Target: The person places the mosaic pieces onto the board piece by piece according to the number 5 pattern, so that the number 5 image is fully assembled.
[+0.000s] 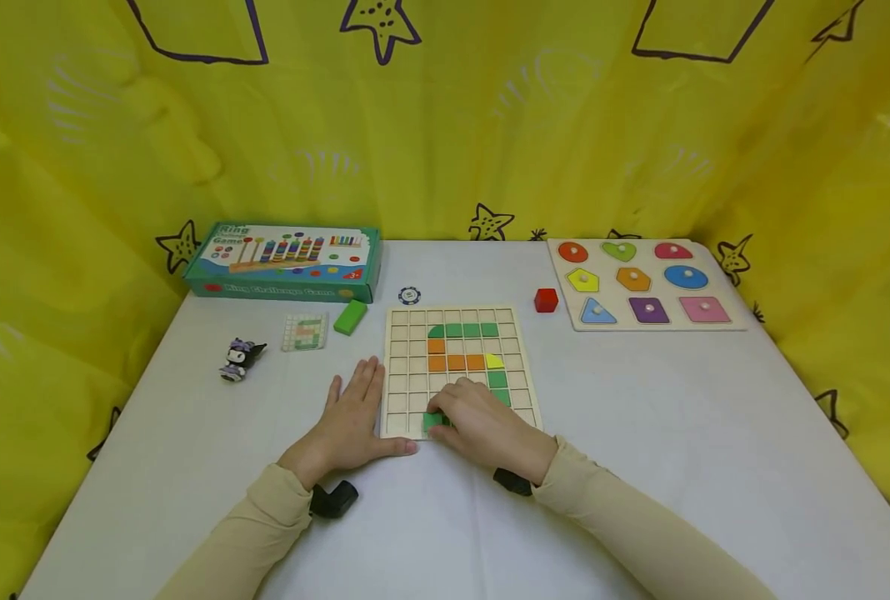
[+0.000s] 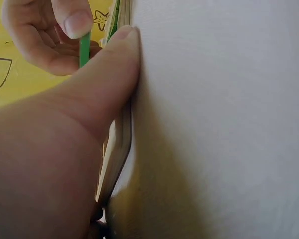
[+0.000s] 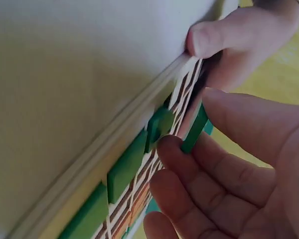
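Note:
A wooden grid board [image 1: 398, 379] lies on the table with square tiles in it: a row of green tiles [image 1: 472, 330], several orange tiles [image 1: 456, 362], a yellow tile [image 1: 494, 361] with one rounded corner, and more green down the right. My right hand [image 1: 482, 423] pinches a green tile [image 3: 195, 130] between thumb and fingers, above the board's front edge. Green tiles [image 3: 127, 159] in the front row show in the right wrist view; in the head view that hand covers most of them. Along the board's left side rests my left hand [image 1: 347, 429], fingers extended, thumb by the front edge.
Left of the board are a small pattern card [image 1: 305, 332], a green block [image 1: 351, 317], a figurine [image 1: 240, 360] and a game box [image 1: 283, 262]. A round chip [image 1: 409, 296] lies behind it. Toward the right are a red cube [image 1: 546, 300] and a shape puzzle [image 1: 643, 285].

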Demonstrator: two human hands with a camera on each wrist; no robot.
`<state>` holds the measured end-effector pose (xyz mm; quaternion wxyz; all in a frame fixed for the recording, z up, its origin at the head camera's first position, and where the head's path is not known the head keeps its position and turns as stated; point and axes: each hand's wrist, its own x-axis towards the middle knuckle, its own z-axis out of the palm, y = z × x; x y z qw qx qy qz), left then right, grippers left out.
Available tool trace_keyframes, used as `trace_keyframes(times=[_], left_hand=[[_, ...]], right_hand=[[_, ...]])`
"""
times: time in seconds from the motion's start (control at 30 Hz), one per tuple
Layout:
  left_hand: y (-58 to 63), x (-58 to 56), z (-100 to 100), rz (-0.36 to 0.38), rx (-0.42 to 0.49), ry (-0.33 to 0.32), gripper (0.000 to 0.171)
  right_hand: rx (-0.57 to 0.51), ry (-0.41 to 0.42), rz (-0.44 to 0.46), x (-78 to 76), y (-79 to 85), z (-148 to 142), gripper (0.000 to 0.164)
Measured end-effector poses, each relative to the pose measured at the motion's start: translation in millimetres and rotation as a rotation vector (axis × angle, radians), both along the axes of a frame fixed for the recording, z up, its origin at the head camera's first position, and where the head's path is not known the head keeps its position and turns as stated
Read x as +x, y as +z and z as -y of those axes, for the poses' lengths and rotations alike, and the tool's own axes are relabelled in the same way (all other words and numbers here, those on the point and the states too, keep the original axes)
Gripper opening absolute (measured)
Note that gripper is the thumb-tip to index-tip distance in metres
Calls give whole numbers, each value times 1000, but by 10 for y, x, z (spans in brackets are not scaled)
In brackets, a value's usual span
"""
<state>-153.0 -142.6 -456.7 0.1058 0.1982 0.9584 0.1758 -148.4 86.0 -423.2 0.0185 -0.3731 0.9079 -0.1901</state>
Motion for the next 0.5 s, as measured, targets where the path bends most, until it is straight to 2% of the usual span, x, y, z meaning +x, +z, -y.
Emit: trace_keyframes(times=[0.3,0.5], left_hand=[[8,-4,-4,0,-2,1,127],[5,-2,-1,1,4,4,127]], right_hand=[[2,-47,-84,-176,-22,0,20],[9,-59,-58,-271,-75,-4,20]])
